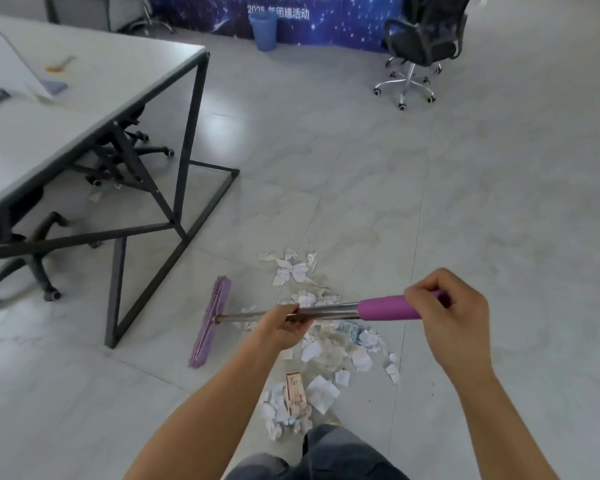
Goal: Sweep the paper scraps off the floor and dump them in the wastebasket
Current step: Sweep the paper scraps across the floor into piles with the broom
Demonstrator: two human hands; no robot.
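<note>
Floor [499, 202]: we look down on pale, glossy marbled tiles with thin joint lines.
Paper scraps [359, 358]: white, torn and crumpled pieces. They lie in a loose strip on the floor, from just before our trouser leg [336, 445] outward past the broom shaft. A small printed carton [295, 393] lies among the nearest ones.
Broom [329, 308]: flat purple head, bare metal shaft, purple grip at the top. Its head rests on the floor just left of the scraps, near the foot of the table frame. Its shaft crosses above the pile.
Left hand [281, 327]: fingers curled round the metal shaft, partway along.
Right hand [454, 320]: clenched round the purple grip near its end.
Wastebasket [264, 31]: blue and upright at the far side of the floor, against a starry blue banner [326, 19], well apart from the scraps. We cannot see inside it.
Table [84, 91]: grey top on a black frame, at our left, with wheeled chair bases beneath.
Office chair [420, 39]: black, on a chrome wheeled base, right of the wastebasket.
</note>
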